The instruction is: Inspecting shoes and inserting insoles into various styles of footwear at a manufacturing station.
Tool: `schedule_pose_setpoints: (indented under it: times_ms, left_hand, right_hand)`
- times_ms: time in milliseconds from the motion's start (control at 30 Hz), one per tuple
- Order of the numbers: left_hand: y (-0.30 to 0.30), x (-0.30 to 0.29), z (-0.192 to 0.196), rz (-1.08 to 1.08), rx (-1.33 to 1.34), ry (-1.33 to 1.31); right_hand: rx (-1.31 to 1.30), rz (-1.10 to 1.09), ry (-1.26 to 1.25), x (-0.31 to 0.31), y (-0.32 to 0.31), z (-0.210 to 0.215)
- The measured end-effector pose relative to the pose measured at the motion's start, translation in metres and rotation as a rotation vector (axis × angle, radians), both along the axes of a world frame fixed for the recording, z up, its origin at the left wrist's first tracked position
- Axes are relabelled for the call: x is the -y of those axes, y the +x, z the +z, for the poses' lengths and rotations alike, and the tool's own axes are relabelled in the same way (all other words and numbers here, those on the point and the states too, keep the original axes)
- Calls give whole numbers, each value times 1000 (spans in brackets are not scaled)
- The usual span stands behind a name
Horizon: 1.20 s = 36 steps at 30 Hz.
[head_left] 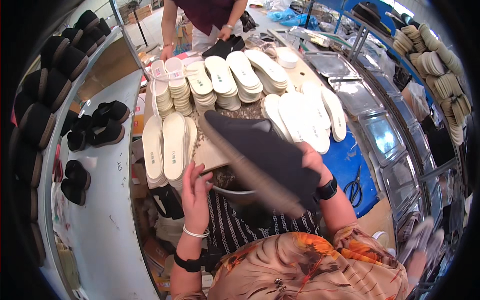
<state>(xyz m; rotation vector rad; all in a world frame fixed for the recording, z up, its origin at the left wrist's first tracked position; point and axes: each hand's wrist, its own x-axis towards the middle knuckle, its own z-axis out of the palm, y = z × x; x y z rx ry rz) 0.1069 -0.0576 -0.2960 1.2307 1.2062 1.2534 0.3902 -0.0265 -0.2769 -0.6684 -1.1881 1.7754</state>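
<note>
A black shoe (262, 150) with a brown sole hangs over the near side of the table, tilted and partly blurred. My right hand (316, 165) grips it at its right end, and the fingers behind the shoe are hidden. My left hand (195, 192) is raised left of the shoe, fingers apart, with nothing seen in it. Just behind that hand are stacks of cream insoles (174, 142). More insole stacks (222, 80) stand in a row along the far side, and loose insoles (302, 120) lie fanned out beyond the shoe.
Black scissors (354, 190) lie on a blue surface (350, 165) at right. Beyond it runs a rack of metal trays (382, 135). Black shoes (102, 125) sit on the left shelf (107, 200). Across the table, a person (205, 15) handles dark shoes. A blurred hand (420, 255) shows at lower right.
</note>
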Motion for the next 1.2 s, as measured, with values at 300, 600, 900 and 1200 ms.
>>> schedule_pose_setpoints:
  times_ms: [300,600,900,1200]
  left_hand:
    - [-1,-20,-99,-133,-709,42]
    - [43,-2,7,-513,-1209,226]
    - [101,0,-66,-565,-1127,86]
    - [106,4,-53,-442,-1335,-64]
  right_hand:
    - [1023,39,1002,-11,-62,-79]
    - [1427,-369,327,3,-4,-63]
    - [1066,-183,228,6,3,-138]
    - [852,-171,-20,-12,4,-158]
